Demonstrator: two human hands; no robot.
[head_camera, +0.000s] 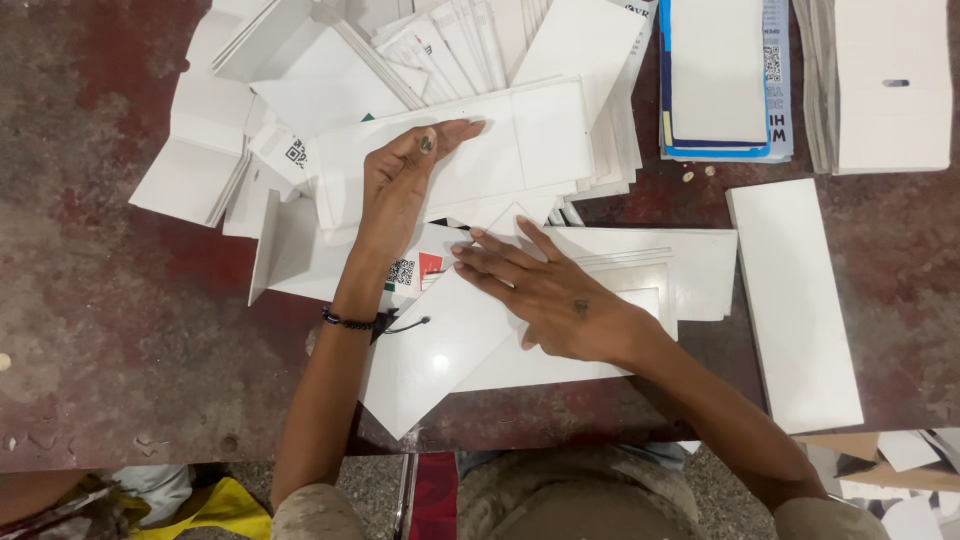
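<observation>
Under the right grip (555, 290), white card (440, 360)

A worn, dark red table (110, 300) fills the frame. White flat cards (300, 120) lie scattered across its upper middle, a blue-edged stack (715, 80) at upper right, a white stack (890, 85) in the corner, and one long white card (795, 305) at right.

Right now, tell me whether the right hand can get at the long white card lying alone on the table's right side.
Probably yes: the right hand lies flat nearby, and nothing covers the long white card.
</observation>
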